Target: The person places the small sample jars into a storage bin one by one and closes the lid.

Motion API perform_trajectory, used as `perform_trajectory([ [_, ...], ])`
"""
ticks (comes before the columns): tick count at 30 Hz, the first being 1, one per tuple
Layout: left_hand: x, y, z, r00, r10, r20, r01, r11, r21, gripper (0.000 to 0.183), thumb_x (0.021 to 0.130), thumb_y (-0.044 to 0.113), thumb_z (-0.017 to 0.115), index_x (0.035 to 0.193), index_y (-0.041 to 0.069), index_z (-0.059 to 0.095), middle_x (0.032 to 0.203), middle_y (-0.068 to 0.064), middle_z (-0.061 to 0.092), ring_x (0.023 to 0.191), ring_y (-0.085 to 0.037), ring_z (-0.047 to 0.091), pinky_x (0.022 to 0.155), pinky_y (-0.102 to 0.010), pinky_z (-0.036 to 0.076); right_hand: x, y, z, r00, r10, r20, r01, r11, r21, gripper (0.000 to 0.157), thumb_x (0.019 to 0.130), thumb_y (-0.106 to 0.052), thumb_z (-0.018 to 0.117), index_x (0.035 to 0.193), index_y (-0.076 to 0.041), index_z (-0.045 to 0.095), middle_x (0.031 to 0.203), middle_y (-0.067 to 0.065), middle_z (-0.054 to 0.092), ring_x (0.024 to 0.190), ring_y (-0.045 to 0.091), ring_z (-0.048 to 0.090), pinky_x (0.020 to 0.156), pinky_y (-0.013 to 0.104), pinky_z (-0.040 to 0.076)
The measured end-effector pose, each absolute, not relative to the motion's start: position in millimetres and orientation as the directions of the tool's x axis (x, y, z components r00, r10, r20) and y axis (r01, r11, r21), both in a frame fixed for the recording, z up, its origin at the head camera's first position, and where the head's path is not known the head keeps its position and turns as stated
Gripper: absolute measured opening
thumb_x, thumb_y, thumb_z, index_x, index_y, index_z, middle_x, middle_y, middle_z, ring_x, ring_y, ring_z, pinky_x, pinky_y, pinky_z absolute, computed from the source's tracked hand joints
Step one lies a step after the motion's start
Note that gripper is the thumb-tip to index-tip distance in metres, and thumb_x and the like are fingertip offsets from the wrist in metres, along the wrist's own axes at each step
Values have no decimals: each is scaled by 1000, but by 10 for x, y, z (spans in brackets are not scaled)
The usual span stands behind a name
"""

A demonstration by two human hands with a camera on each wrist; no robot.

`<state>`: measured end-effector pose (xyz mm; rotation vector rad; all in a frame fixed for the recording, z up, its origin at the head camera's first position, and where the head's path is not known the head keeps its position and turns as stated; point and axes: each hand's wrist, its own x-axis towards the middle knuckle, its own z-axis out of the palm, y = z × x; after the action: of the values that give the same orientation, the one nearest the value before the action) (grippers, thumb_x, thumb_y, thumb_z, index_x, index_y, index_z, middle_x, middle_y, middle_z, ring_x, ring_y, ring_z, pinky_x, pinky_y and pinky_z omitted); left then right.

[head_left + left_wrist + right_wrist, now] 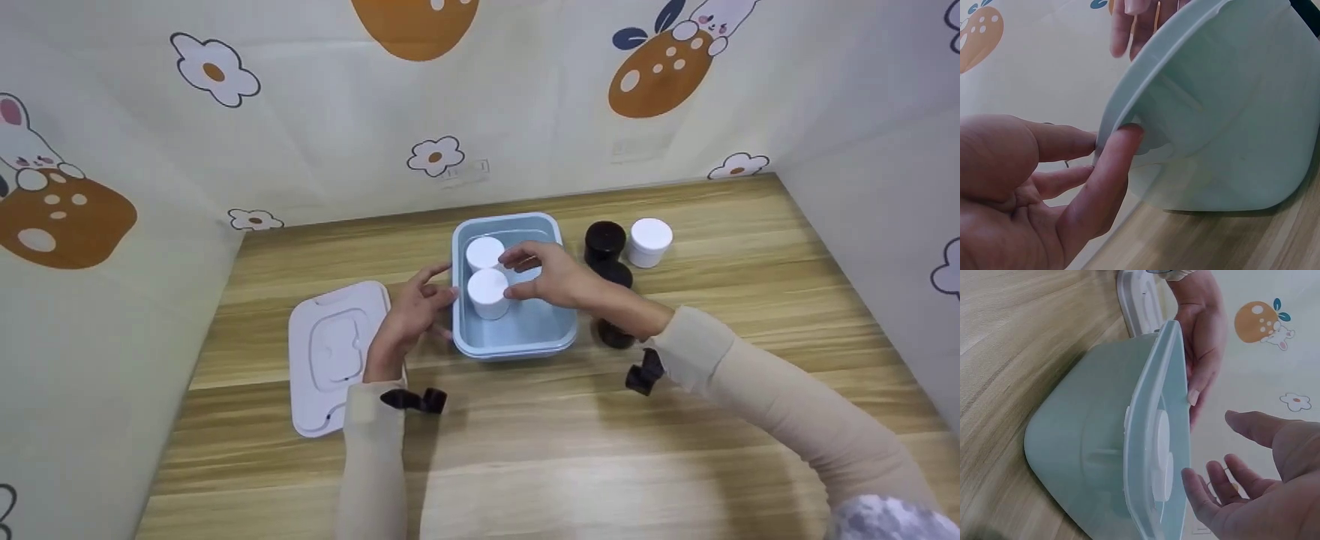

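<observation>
A light blue plastic storage box (517,349) stands in the middle of the wooden table. Two white lidded jars (489,292) are inside it, one behind the other along its left side. My left hand (411,315) holds the box's left rim, thumb at the top edge and fingers against the outer wall, as the left wrist view (1084,185) shows. Over the box hovers my right hand (559,277), thumb and fingers spread. In the right wrist view, its fingertips (1188,475) are apart from the jars, above the rim, with nothing between them.
Left of the box lies a white lid (304,375), partly under my left forearm. Several black jars (604,240) line the right side, some partly hidden by my right arm. Beside them stands another white jar (650,244). Walls with printed cloth enclose the table's back and sides.
</observation>
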<state>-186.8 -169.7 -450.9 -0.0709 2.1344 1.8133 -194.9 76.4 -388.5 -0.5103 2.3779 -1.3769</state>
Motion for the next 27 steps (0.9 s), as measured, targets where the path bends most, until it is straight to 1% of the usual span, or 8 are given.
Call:
perform_trajectory([
  [3,-1862,-1693,-4504,-940,179,-289,-257,181,949,54,101,12,58,152,17,40,129,-24,62,110,-35,68,48,-30,62,-1944,836,-3859,-869,-486,-93,-144,429,-892,52,85,-5,77,133,0,58,138,21,59,130,37,55,111,45,51],
  [7,-1867,-1681,-4503,-938,182,-296,-263,184,947,54,101,12,59,152,18,41,131,-23,62,113,-35,67,50,-32,63,-1933,957,-3816,-866,-496,-66,-153,388,-909,56,85,-6,78,136,-3,57,139,18,59,131,36,55,105,42,55],
  [13,-1883,-1649,-4493,-942,175,-287,-252,201,947,55,100,14,61,151,20,43,128,-22,64,107,-30,69,54,-38,65,-1933,1162,-3737,-889,-458,-8,-162,331,-930,57,85,-6,78,138,-4,56,137,16,60,129,31,58,98,30,59],
  [16,-1878,-1654,-4502,-944,182,-275,-240,195,951,55,100,14,60,151,18,42,126,-23,64,103,-29,70,52,-36,64,-1929,1255,-3728,-894,-448,4,-149,288,-946,58,86,-5,77,139,-3,55,138,15,60,130,28,57,96,23,57],
  [18,-1870,-1662,-4513,-945,187,-269,-236,181,955,55,100,13,60,152,17,41,125,-24,64,102,-30,70,50,-34,63,-1923,1310,-3741,-891,-454,15,-150,264,-953,58,86,-5,77,139,-2,54,138,15,60,130,28,57,94,20,57],
  [22,-1856,-1679,-4524,-947,185,-263,-236,154,959,54,100,10,58,151,16,41,123,-24,64,102,-35,70,47,-29,61,-1913,1407,-3798,-883,-467,52,-189,251,-949,56,86,-6,77,138,-4,56,138,13,60,126,24,59,91,19,58],
  [25,-1854,-1685,-4523,-947,181,-265,-239,153,959,54,100,10,58,151,17,42,124,-24,64,104,-35,70,47,-28,61,-1913,1479,-3850,-889,-449,88,-218,245,-945,56,86,-3,77,138,-4,56,139,13,59,123,17,59,92,23,59],
  [27,-1856,-1691,-4522,-947,182,-266,-239,159,958,54,100,11,58,151,17,42,125,-24,64,103,-33,70,48,-28,61,-1919,1530,-3879,-899,-425,107,-228,246,-942,57,85,-1,77,138,-3,56,140,13,59,122,12,58,94,24,58],
])
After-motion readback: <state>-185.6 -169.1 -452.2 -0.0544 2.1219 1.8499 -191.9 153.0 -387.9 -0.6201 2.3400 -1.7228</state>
